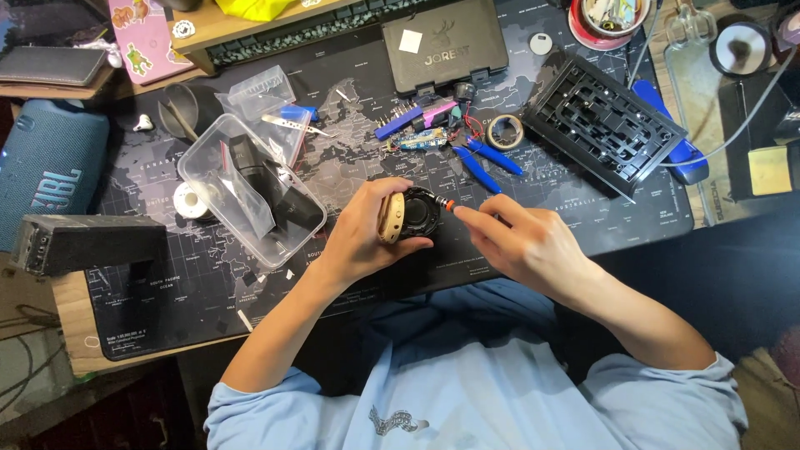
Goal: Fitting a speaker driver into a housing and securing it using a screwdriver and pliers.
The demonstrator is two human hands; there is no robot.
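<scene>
The left hand holds a round black part with a tan cushioned ring, its grip wrapped around the piece from the left, thumb along the near edge and fingers curled over the far side. The part sits above the middle of the surface, which is covered by a dark mat printed with a world map. The right hand comes in from the right with its grip pinched narrow on a small tool with an orange collar, whose tip touches the right edge of the round part.

Left of the hands, a clear plastic box lies tilted with dark items inside. Farther away, near the middle, a small circuit board with coloured wires rests beside blue-handled pliers and a small roll of tape. To the far right a black plastic frame with ribbed cells lies at an angle. A dark closed case sits at the far edge, and a blue cylindrical speaker stands off to the far left.
</scene>
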